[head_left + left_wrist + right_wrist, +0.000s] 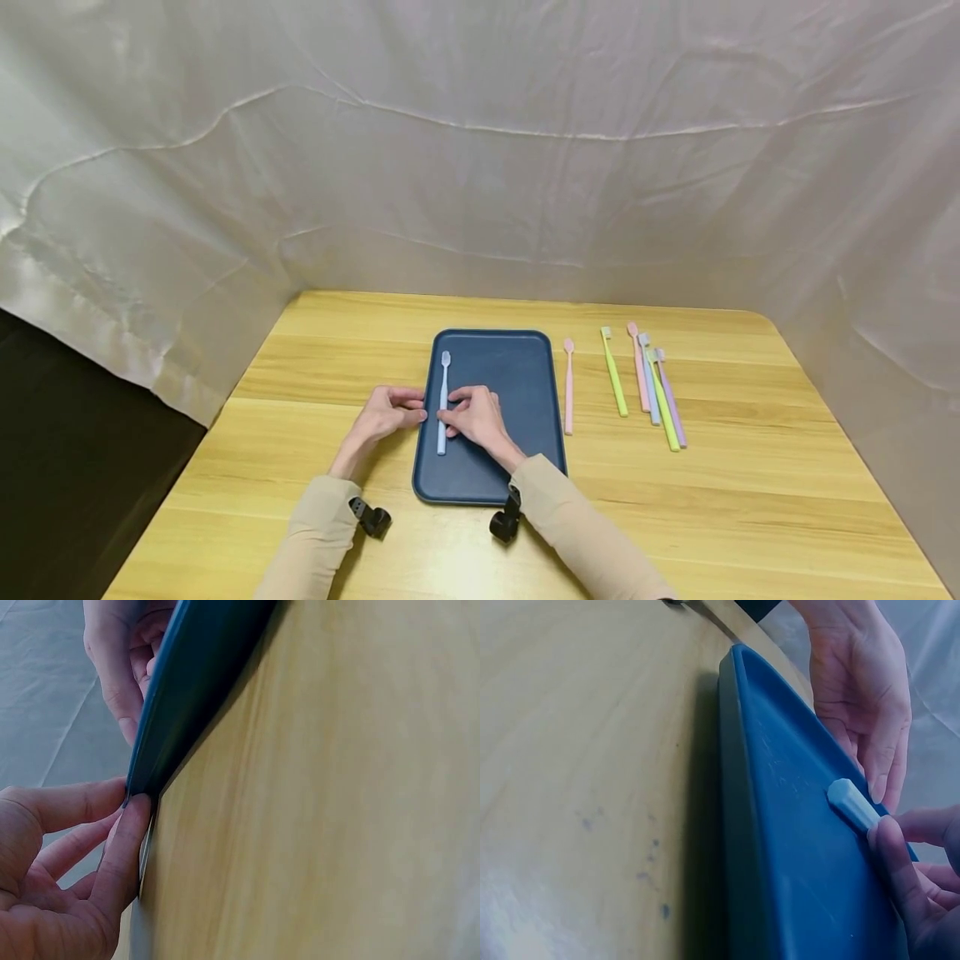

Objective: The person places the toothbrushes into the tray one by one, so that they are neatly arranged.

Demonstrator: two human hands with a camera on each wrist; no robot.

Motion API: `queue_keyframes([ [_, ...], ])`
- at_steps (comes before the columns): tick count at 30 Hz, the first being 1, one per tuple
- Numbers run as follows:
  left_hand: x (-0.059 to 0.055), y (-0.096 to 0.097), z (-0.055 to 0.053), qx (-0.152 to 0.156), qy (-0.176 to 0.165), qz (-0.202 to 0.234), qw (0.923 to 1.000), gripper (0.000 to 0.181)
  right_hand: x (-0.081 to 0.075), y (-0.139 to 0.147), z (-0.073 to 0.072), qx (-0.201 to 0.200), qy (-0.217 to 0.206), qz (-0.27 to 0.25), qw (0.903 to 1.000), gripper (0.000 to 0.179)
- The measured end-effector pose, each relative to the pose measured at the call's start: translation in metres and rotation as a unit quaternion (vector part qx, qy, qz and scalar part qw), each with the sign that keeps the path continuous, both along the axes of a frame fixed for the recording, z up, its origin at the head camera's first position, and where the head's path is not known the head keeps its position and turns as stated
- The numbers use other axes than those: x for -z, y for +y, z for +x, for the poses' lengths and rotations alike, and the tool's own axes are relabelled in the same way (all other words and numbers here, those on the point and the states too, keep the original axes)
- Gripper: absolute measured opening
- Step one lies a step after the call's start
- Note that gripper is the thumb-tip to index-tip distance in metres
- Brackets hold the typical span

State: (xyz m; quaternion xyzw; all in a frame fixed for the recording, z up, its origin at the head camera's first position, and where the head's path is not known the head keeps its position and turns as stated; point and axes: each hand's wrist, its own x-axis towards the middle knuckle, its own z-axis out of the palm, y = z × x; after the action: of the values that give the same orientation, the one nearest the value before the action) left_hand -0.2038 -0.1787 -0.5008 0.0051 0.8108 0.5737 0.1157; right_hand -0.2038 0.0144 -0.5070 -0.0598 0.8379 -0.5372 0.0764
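A light-blue toothbrush [442,433] lies lengthwise along the left side of a dark blue tray [525,367], its head toward the far end. My right hand [478,417] pinches its handle between thumb and fingertip. In the right wrist view the rounded handle end [849,801] pokes out past the pinch, low over the tray floor. At the tray's left edge, my left hand [387,414] holds the rim. Its thumb and a finger [82,802] meet at that rim in the left wrist view, with the other fingers loosely bent.
Just right of the tray lies a pink toothbrush [568,392]. A green toothbrush [615,379] is farther right, beside a loose cluster of pink [640,371], blue [652,396], green [666,408] and purple [672,408] ones. Pale curtains [480,192] surround the wooden table [750,500].
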Motion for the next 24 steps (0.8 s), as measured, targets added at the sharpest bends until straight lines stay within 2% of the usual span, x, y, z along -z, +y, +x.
queue_keyframes([
  [8,0.0013,-0.0002,-0.0004,0.001,0.001,-0.002,1.0000,0.040,0.0004,-0.0010,0.0024,0.000,0.002,-0.014,0.9999,0.035],
  [17,-0.0018,0.0001,0.0015,0.005,-0.002,0.011,0.9999,0.042,0.0022,-0.0022,0.0029,0.008,-0.002,-0.007,0.9999,0.037],
  [24,0.0003,-0.0007,-0.0001,0.006,-0.001,0.007,1.0000,0.041,0.0030,-0.0026,0.0022,0.010,0.001,-0.006,0.9999,0.037],
])
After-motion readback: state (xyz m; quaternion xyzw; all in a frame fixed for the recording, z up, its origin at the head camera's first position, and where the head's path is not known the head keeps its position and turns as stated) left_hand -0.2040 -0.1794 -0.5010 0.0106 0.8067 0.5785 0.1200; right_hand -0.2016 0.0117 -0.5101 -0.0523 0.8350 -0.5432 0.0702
